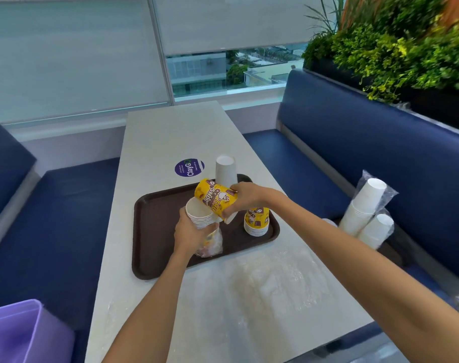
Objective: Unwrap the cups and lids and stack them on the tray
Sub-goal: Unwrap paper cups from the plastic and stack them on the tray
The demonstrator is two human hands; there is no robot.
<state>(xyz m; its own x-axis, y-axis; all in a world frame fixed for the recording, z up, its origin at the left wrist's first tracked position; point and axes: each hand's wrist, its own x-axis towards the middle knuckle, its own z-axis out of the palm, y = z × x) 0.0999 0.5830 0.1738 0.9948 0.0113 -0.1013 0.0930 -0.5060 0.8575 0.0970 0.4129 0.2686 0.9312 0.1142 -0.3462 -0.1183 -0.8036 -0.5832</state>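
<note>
Cups, a half-unwrapped sleeve (199, 217), hang over the tray (149, 231), left hand (190, 231) curled round them. Right hand (245, 196) pinches a tilted yellow cup (215, 200). Slack wrapper (210, 244) could let the sleeve slip, toppling the yellow stack (257, 221) at right.

So the tray (155, 231) is dark brown, on a pale grey, faintly marbled desk (170, 132). The yellow cups (215, 199) have a brown-and-white cartoon print. Plain white cups (364, 205) at 3 o'clock, purple sticker (189, 167) at 12, navy benches (354, 142), lilac bin (18, 331) at 7.
</note>
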